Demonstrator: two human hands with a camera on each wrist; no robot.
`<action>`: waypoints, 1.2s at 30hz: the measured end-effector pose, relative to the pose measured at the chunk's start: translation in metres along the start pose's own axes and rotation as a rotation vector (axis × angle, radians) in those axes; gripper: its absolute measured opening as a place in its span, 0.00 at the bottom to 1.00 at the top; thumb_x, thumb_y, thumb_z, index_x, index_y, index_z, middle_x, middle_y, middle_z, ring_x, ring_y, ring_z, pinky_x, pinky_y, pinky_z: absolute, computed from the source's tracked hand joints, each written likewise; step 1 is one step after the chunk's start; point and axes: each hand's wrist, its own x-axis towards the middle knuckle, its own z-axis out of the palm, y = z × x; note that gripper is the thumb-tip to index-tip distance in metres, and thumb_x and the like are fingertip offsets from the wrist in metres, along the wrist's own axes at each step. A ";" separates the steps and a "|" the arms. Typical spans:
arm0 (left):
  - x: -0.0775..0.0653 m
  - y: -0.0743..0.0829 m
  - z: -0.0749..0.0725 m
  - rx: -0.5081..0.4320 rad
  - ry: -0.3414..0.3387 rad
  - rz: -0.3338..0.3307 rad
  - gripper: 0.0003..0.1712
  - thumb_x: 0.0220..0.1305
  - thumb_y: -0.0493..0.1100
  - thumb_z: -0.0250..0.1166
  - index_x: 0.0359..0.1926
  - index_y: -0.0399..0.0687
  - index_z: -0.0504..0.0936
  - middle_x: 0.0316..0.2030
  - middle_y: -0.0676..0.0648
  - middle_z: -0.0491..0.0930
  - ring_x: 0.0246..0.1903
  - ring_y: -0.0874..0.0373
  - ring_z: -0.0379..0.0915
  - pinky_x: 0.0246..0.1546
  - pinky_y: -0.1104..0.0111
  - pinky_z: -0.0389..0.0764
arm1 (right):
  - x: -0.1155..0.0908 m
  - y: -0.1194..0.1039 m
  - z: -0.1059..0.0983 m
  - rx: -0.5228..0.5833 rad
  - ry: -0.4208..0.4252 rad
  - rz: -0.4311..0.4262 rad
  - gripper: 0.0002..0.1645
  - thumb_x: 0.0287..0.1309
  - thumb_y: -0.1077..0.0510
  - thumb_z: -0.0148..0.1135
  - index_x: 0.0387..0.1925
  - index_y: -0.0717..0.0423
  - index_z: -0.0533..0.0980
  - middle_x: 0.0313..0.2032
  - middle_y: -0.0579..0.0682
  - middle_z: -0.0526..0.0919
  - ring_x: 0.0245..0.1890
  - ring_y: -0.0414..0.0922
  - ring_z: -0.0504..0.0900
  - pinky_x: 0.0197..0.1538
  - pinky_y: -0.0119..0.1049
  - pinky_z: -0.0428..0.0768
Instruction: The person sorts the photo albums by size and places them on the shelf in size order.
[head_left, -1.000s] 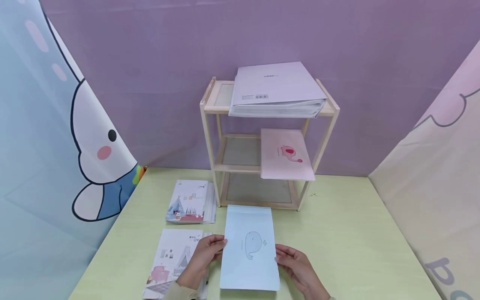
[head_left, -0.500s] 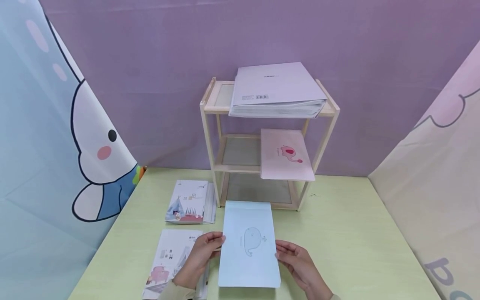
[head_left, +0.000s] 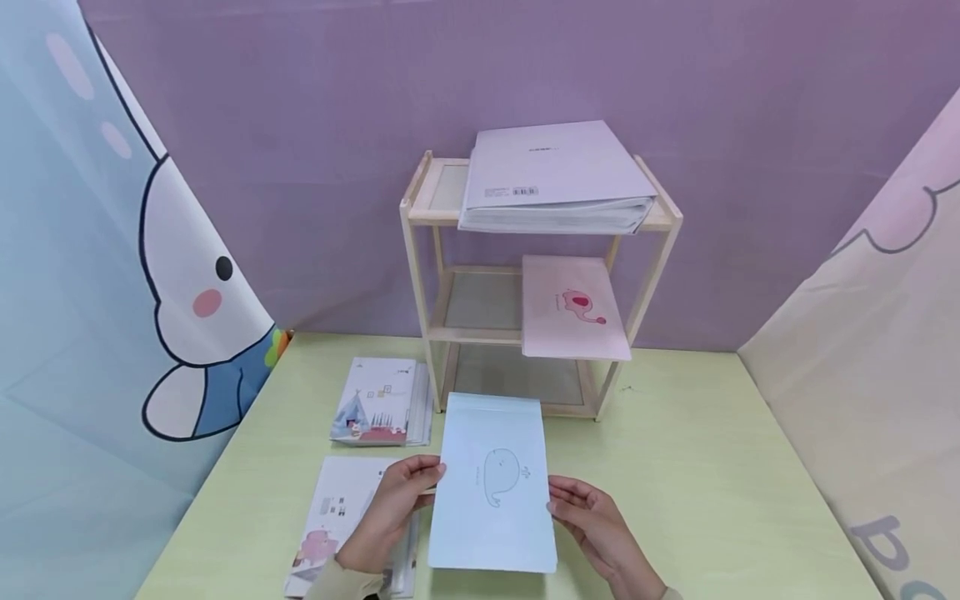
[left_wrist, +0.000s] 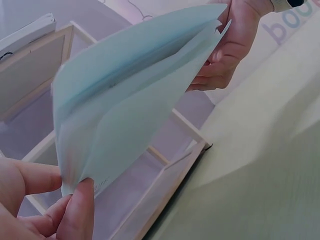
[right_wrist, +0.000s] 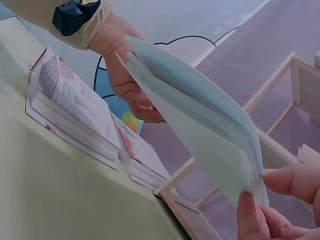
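A light blue booklet (head_left: pixel 491 525) with a whale drawing on its cover is held up above the table, in front of the shelf, its far end tilted up. My left hand (head_left: pixel 393 504) pinches its left edge between thumb and fingers. At the right edge my right hand (head_left: pixel 596 525) pinches it too. Seen from below in the left wrist view, the booklet (left_wrist: pixel 130 125) has slightly parted covers with thin leaves between them. The right wrist view shows thumb and fingers of the right hand (right_wrist: pixel 280 205) gripping one corner area.
A three-tier wooden shelf (head_left: pixel 420 275) stands at the back. Its top bears large white albums (head_left: pixel 555 171); its middle tier bears a pink booklet (head_left: pixel 573 308) with an elephant. Two illustrated books, one farther (head_left: pixel 378 404) and one nearer (head_left: pixel 333 517), lie on the table (head_left: pixel 697 467) at the left.
Both hands have raised the blue booklet slightly and moved it a little forward and left, toward the shelf. The grip on both edges stays the same.
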 end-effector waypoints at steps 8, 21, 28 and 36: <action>-0.003 0.006 -0.002 -0.008 0.015 -0.004 0.18 0.62 0.39 0.62 0.49 0.31 0.75 0.30 0.54 0.79 0.31 0.62 0.75 0.29 0.71 0.77 | -0.001 -0.006 0.005 0.000 -0.015 -0.007 0.26 0.56 0.71 0.58 0.56 0.77 0.65 0.41 0.51 0.81 0.43 0.40 0.80 0.47 0.29 0.79; -0.005 0.012 -0.001 -0.023 0.039 0.002 0.13 0.62 0.37 0.62 0.45 0.33 0.77 0.29 0.55 0.79 0.30 0.63 0.73 0.27 0.72 0.77 | -0.005 -0.012 0.008 0.008 -0.041 -0.041 0.23 0.57 0.72 0.57 0.55 0.76 0.67 0.41 0.49 0.82 0.43 0.40 0.80 0.48 0.29 0.78; -0.007 0.022 -0.001 -0.029 0.025 0.023 0.10 0.61 0.35 0.61 0.44 0.35 0.77 0.29 0.56 0.78 0.30 0.65 0.73 0.26 0.74 0.76 | -0.005 -0.016 0.007 -0.007 -0.099 -0.089 0.22 0.58 0.72 0.56 0.55 0.75 0.67 0.42 0.48 0.82 0.44 0.39 0.80 0.49 0.29 0.78; -0.008 0.029 0.002 -0.040 0.044 0.042 0.11 0.61 0.35 0.61 0.44 0.34 0.77 0.30 0.55 0.79 0.29 0.64 0.73 0.25 0.75 0.76 | -0.007 -0.023 0.009 0.025 -0.137 -0.129 0.19 0.58 0.72 0.56 0.52 0.71 0.70 0.42 0.48 0.82 0.45 0.40 0.80 0.50 0.29 0.78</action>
